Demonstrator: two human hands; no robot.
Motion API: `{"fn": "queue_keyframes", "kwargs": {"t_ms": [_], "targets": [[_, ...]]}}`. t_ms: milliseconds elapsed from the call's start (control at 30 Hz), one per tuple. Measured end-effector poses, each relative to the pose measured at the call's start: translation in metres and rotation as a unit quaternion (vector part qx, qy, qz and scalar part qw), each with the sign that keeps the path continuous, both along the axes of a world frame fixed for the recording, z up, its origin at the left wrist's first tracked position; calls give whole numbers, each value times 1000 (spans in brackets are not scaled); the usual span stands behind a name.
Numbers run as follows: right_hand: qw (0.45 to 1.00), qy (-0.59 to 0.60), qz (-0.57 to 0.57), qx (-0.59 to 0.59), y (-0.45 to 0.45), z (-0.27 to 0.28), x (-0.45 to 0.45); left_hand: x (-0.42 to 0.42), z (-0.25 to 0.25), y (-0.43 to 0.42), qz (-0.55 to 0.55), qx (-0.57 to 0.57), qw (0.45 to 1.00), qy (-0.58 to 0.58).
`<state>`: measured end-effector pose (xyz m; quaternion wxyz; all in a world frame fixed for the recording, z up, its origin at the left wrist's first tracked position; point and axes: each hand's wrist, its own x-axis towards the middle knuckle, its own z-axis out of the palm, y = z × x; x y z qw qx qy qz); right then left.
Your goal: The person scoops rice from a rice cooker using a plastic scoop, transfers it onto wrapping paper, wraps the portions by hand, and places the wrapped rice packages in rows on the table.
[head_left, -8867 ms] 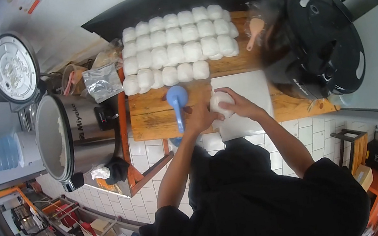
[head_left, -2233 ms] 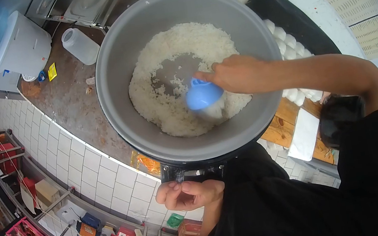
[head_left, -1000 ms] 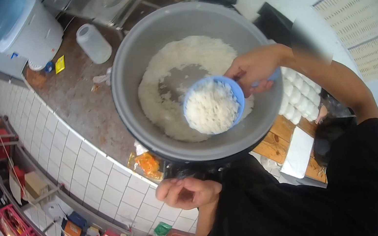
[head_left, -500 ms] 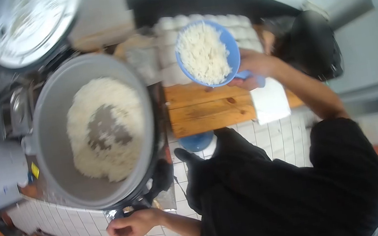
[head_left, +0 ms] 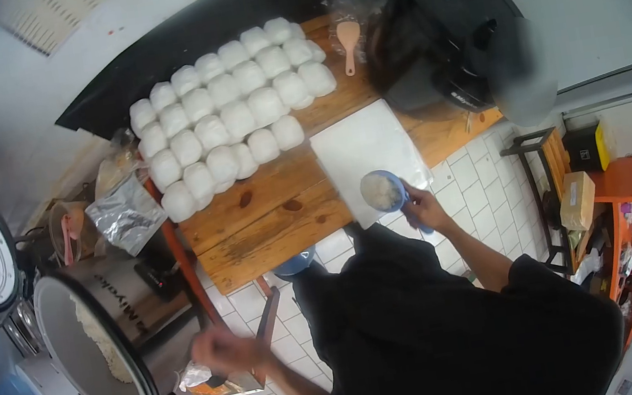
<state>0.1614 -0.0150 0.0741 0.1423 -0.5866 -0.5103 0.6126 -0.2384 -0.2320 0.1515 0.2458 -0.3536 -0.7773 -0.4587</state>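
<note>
The right hand (head_left: 427,211) is closed around the handle of a blue scoop (head_left: 397,195), with the thumb and fingers wrapped on it. The cup of the scoop has white rice (head_left: 374,190) in it, and it is over the low edge of the white sheets (head_left: 363,140), at about 6 o'clock from their middle. I cannot tell if the cup touches them. From the cup, the handle points to between 4 and 5 o'clock. The scoop looks like hard, smooth plastic, so it should be light by itself and a bit heavy at the cup end with rice in it. The handle is the best place to hold it, gripped snugly so it does not twist. The rice looks soft and sticky, but loose bits could fall if the cup tips. The sheets look thin, bendy and maybe slippery, so they are best held by an edge. The left hand (head_left: 229,350) is at 8 o'clock from the scoop, near the big silver pot (head_left: 127,285). It is blurry, so I cannot tell if its fingers are apart or together. White bundles (head_left: 229,116) sit in rows at 10 o'clock on the wooden table (head_left: 263,230); they look soft and easy to squash.
</note>
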Motion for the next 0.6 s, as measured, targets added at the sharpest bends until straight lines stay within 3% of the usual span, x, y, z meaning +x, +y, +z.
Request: {"fn": "queue_keyframes", "kwargs": {"t_ms": [33,67,100,133,167,233,300,400,467,600], "targets": [[989,-73,44,123,18,0,5,46,38,62,-29,-114,993,-14],[956,-143,88,242,32,1,7,62,-9,79,-119,-153,980,-44],[959,-139,89,232,43,-12,12,78,-56,96,-207,-191,956,-83],[914,-184,148,330,53,-30,16,106,-63,132,-261,-182,926,-202],[853,-226,207,424,61,-44,22,123,-87,155,-325,-231,885,-242],[844,-247,263,397,71,-58,32,160,-118,188,-403,-278,837,-242],[832,-266,306,379,81,-57,27,189,-135,214,-420,-376,811,-159],[840,-240,261,411,90,-40,7,213,-151,230,-370,-445,797,-173],[881,-183,278,336,102,-55,1,218,-162,227,-360,-443,804,-167],[871,-159,347,309,117,-59,8,216,-166,223,-337,-506,784,-121]]}}
